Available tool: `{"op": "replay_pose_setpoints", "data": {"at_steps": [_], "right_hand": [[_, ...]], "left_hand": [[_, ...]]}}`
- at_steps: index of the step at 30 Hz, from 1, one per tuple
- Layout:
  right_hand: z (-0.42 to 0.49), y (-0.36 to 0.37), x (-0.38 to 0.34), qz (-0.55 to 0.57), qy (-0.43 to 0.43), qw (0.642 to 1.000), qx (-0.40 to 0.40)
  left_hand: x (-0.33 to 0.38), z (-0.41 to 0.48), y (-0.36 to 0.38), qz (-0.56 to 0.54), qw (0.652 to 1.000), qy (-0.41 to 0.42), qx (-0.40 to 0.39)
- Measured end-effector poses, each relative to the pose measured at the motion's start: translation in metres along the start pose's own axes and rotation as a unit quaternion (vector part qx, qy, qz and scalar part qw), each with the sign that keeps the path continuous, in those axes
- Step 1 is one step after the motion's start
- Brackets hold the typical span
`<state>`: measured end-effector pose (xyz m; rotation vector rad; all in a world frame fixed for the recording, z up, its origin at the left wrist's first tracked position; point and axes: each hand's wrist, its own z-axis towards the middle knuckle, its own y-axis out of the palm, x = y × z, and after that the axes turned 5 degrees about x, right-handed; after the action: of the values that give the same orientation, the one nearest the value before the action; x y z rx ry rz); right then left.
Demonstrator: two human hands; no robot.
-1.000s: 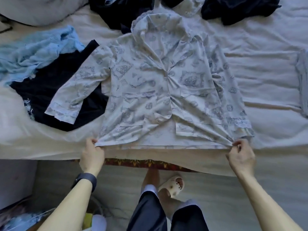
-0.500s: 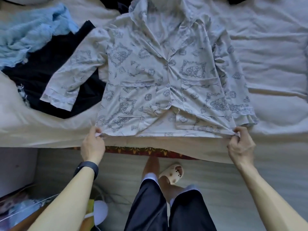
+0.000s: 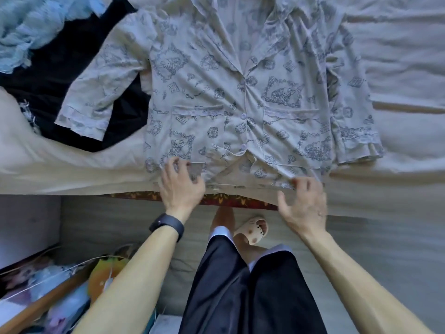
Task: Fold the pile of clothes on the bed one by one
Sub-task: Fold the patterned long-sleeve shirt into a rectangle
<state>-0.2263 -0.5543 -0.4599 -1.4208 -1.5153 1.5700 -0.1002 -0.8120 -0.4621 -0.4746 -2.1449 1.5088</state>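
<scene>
A pale printed pyjama shirt point(image 3: 216, 92) lies spread face up on the bed, buttoned, collar at the top edge of the view. Its left sleeve point(image 3: 96, 92) stretches out over a black garment, while its right sleeve point(image 3: 354, 121) lies along the shirt's side. My left hand point(image 3: 180, 186) rests with spread fingers on the hem near the shirt's lower left. My right hand point(image 3: 303, 203) hovers at the hem's lower right with fingers loosely spread, holding nothing.
A black garment point(image 3: 60, 68) and a light blue cloth point(image 3: 29, 27) lie at the left on the cream bed sheet point(image 3: 397, 68). The bed edge runs across the middle. Below it are my legs, a slipper point(image 3: 252, 230) and clutter point(image 3: 48, 285) on the floor at left.
Both hands have let go of the hem corners and moved inward along the hem. The view has shifted closer, so the shirt fills more of the frame.
</scene>
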Motion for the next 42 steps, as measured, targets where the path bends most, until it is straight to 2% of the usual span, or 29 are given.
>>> {"op": "replay_pose_setpoints", "data": {"at_steps": [1, 3, 6, 8, 10, 12, 13, 14, 15, 17, 18, 19, 23, 25, 27, 30, 32, 34, 36, 38, 39, 40, 42], "right_hand": [[0.0, 0.007, -0.014, 0.004, -0.051, 0.999, -0.006], [0.006, 0.023, -0.035, -0.015, -0.099, 0.995, -0.028], [0.023, 0.046, -0.049, -0.081, -0.078, 0.992, -0.058], [0.031, 0.052, -0.051, -0.09, -0.061, 0.992, -0.06], [0.03, 0.053, -0.051, -0.074, -0.064, 0.995, -0.021], [0.02, 0.048, -0.052, -0.048, -0.092, 0.995, 0.008], [0.01, 0.047, -0.051, -0.036, -0.113, 0.993, -0.008], [0.0, 0.045, -0.049, -0.041, -0.134, 0.989, -0.043], [-0.009, 0.043, -0.045, -0.059, -0.152, 0.983, -0.086], [-0.019, 0.04, -0.032, -0.098, -0.149, 0.97, -0.163], [-0.022, 0.037, -0.023, -0.097, -0.129, 0.971, -0.177], [-0.024, 0.034, -0.014, -0.078, -0.101, 0.977, -0.17], [-0.015, 0.013, 0.017, 0.03, 0.05, 0.998, -0.022], [-0.003, 0.008, 0.026, 0.036, 0.123, 0.992, 0.001], [0.012, 0.008, 0.028, 0.043, 0.142, 0.988, -0.041], [0.028, 0.012, 0.029, 0.044, 0.117, 0.985, -0.12], [0.036, 0.008, 0.03, 0.034, 0.121, 0.98, -0.154], [0.046, -0.008, 0.03, 0.108, 0.207, 0.963, -0.132], [0.061, -0.027, 0.032, 0.213, 0.331, 0.919, -0.018], [0.082, -0.049, 0.036, 0.228, 0.406, 0.88, 0.097], [0.095, -0.058, 0.039, 0.231, 0.424, 0.867, 0.12], [0.109, -0.066, 0.044, 0.239, 0.435, 0.86, 0.118], [0.14, -0.071, 0.063, 0.245, 0.447, 0.859, 0.049]], "left_hand": [[0.016, -0.001, 0.007, -0.032, 0.999, 0.024, -0.007], [0.04, 0.002, 0.018, -0.076, 0.996, 0.01, -0.042], [0.051, 0.01, 0.028, -0.082, 0.993, -0.068, -0.05], [0.049, 0.009, 0.027, -0.091, 0.993, -0.066, -0.024], [0.046, -0.001, 0.024, -0.111, 0.993, 0.017, 0.029], [0.037, -0.017, 0.029, -0.075, 0.978, 0.172, 0.095], [0.031, -0.025, 0.034, -0.042, 0.963, 0.246, 0.099], [0.027, -0.032, 0.038, -0.002, 0.95, 0.304, 0.069], [0.025, -0.037, 0.04, 0.044, 0.942, 0.333, 0.002], [0.019, -0.044, 0.043, 0.105, 0.932, 0.317, -0.144], [0.016, -0.045, 0.043, 0.11, 0.932, 0.293, -0.182], [0.015, -0.046, 0.041, 0.091, 0.94, 0.273, -0.183], [0.015, -0.042, 0.038, 0.027, 0.969, 0.243, -0.046], [0.023, -0.033, 0.036, 0.033, 0.969, 0.245, -0.031], [0.04, -0.018, 0.033, 0.056, 0.964, 0.249, -0.077], [0.061, -0.002, 0.033, 0.131, 0.946, 0.229, -0.191], [0.07, 0.003, 0.029, 0.183, 0.933, 0.222, -0.216], [0.083, 0.009, 0.018, 0.193, 0.934, 0.214, -0.21], [0.102, 0.019, 0.002, 0.214, 0.927, 0.217, -0.22], [0.124, 0.033, -0.013, 0.228, 0.918, 0.238, -0.221], [0.137, 0.042, -0.018, 0.217, 0.921, 0.245, -0.209], [0.149, 0.053, -0.022, 0.201, 0.927, 0.252, -0.193], [0.177, 0.076, -0.023, 0.158, 0.934, 0.275, -0.165]]}}
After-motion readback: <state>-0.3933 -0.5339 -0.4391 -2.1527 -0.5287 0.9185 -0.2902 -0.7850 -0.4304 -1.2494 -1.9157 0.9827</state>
